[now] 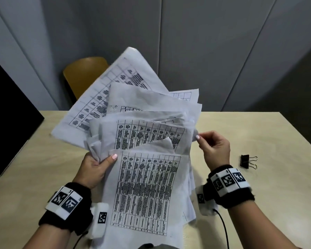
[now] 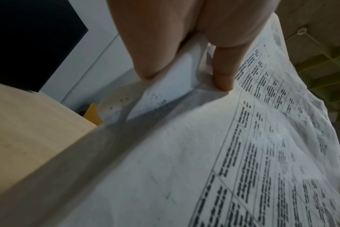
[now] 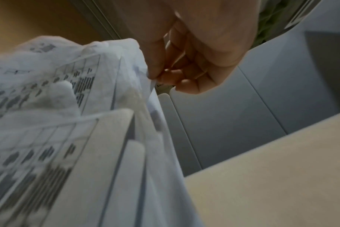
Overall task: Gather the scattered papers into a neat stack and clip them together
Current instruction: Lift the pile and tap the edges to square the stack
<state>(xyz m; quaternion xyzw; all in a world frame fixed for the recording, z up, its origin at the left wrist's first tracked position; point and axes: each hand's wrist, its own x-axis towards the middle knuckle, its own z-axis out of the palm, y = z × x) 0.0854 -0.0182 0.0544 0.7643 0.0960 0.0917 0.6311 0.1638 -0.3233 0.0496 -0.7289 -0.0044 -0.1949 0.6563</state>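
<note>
The papers [image 1: 133, 141] are off the desk [image 1: 258, 194], held up over its middle in a loose, uneven fan. They are crumpled white sheets printed with black-ruled tables. The farthest sheet leans away toward the desk's far left corner; the nearest hangs down toward the near edge, its bottom edge out of the head view.

The left hand [image 1: 93, 169] grips the fan at its left side, about halfway up. The thumb lies across the front of the nearest sheet and the other fingers are curled behind the bunched edges. The left wrist view shows the same hold from below: fingers [image 2: 223, 69] pressed on a printed sheet, with folded paper wedged between them.

The right hand [image 1: 214, 148] is at the fan's right side. Its thumb and fingers [image 1: 197, 137] pinch the right edge of a middle sheet; the remaining fingers are curled into the palm. In the right wrist view the pinch sits on a thin edge of paper [image 3: 149, 79], with several other sheet edges stacked loosely beneath it.

A black binder clip [image 1: 247, 161] with its wire handles folded out lies flat on the desk toward the right edge, just beyond the right wrist and well apart from the papers.

A yellow chair back [image 1: 83, 76] stands behind the far edge of the desk. A dark panel [image 1: 7, 114] stands at the left edge.
</note>
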